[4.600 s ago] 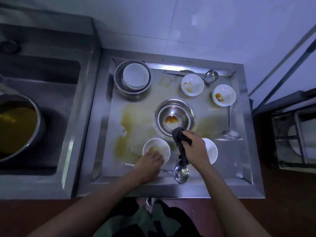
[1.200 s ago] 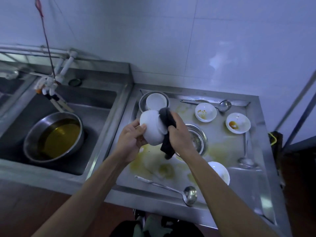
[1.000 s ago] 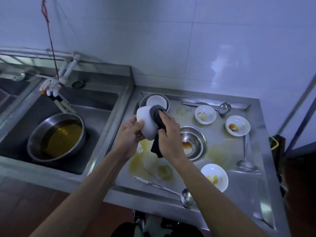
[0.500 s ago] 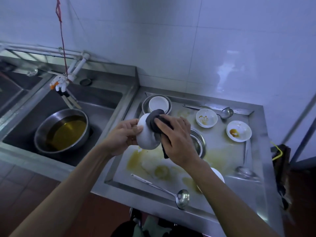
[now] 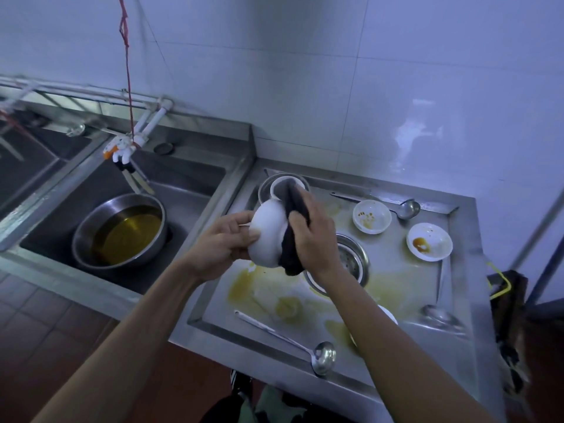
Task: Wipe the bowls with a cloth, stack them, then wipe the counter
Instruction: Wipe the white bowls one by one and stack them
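Observation:
My left hand (image 5: 221, 244) grips a white bowl (image 5: 268, 236), held on its side above the steel counter (image 5: 396, 270). My right hand (image 5: 316, 236) holds a dark cloth (image 5: 291, 239) pressed into the bowl's mouth. Two stained white bowls (image 5: 371, 216) (image 5: 429, 241) sit at the back right. Another white bowl (image 5: 387, 315) is mostly hidden behind my right forearm. A white bowl (image 5: 279, 185) rests inside a steel bowl (image 5: 265, 187) at the back left. A steel bowl (image 5: 354, 261) stands mid-counter. Yellow stains (image 5: 262, 288) spread over the counter.
Three ladles lie on the counter: near the front edge (image 5: 323, 355), at the back (image 5: 407, 207) and at the right (image 5: 439, 315). To the left, a sink holds a steel basin (image 5: 120, 230) of yellow liquid. A red string (image 5: 126, 65) hangs over the sink.
Both hands lifted the bowl off the counter 4.6 s ago. Over the last second my right hand has turned the cloth inside the bowl's mouth, and the bowl has tilted slightly.

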